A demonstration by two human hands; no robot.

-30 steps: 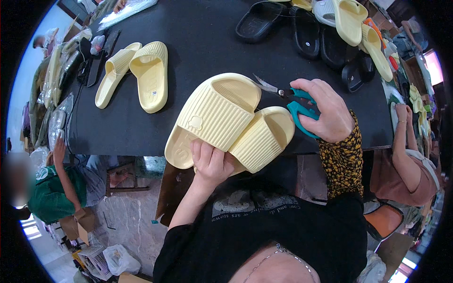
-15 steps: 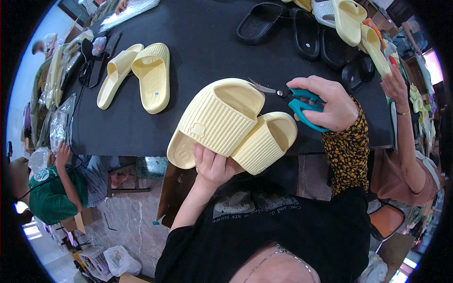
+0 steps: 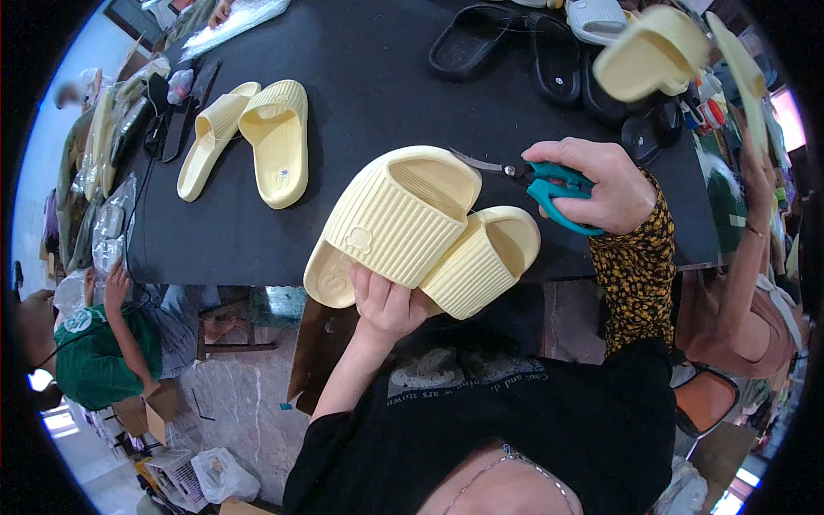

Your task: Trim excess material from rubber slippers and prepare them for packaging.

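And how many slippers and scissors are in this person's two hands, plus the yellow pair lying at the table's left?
Held slippers, in the left hand: 2
Lying slippers, at the table's left: 2
Scissors, in the right hand: 1
Total: 5

At the centre of the frame, the left hand (image 3: 390, 302) grips a pair of pale-yellow ribbed slide sandals (image 3: 412, 225), one overlapping the other; right of centre, the right hand (image 3: 605, 184) holds teal-handled scissors (image 3: 549, 190), blades pointing left near the front slide's rim; at upper left, another pale-yellow pair (image 3: 276, 154) rests on the black tabletop (image 3: 369, 94); at upper right lie black slides (image 3: 558, 73); at the right edge, a co-worker's raised hand (image 3: 757, 176) meets an upright pale-yellow slide (image 3: 740, 73); at left sits a person in a green shirt (image 3: 107, 356).
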